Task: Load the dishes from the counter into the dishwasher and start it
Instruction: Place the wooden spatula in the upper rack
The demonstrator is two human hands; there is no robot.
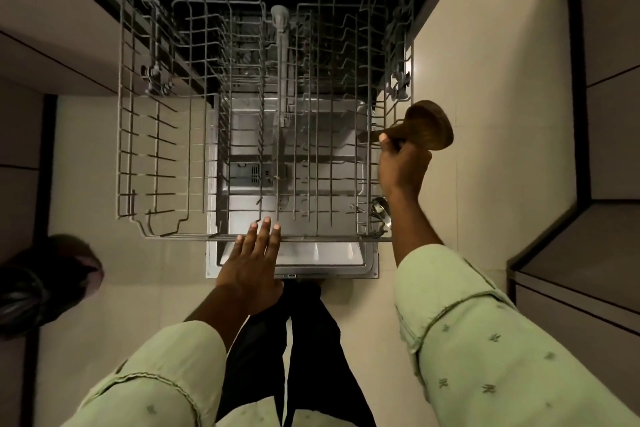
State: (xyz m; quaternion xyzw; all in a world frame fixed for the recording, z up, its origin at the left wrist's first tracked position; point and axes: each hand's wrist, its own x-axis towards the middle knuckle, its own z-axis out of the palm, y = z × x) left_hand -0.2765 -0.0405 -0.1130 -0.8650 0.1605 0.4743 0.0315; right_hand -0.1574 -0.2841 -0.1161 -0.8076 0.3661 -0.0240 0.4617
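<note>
- L hand (252, 263) lies flat on the front rim of the rack (329, 238). Its fingers (265, 229) are straight and together, gripping nothing. It's prob. steadying the pulled-out rack so it doesn't roll during loading.
- R hand (401, 166) has its fingers curled round the neck of a wooden ladle (429, 125), thumb on top. The bowl sticks out past the rack's R wall, over the floor; the handle end points in across the wires.
- Gripped near the bowl, prob. to steer the handle end into a slot along the R side. Step in hand looks like placing it; not yet let go.
- A metal spoon (380, 207) lies in the rack's front R corner, just under the R forearm, so that corner seems to be where utensils go.
- Rest of rack: bare tines, no plates or cups that I can see. Load looks barely begun, starting the machine well off.
- Rack sits out over the open door (294, 255), whose steel inner face shows thru the wires. A grey spray tube (282, 55) runs down the middle.
- Risk: the bowl is wide vs. the wire gaps, so the ladle may lie across the tines, not drop in.
- Floor (485, 114): pale glossy tiles w/ a glare spot by the rack's R side.
- Room: narrow, dim. Grey cabinets (609, 114) on R, more fronts on L. The bench w/ the other dishes isn't in view.
- Dark rounded thing (45, 281) on the floor at far L, maybe a bagged bin; can't tell.
</note>
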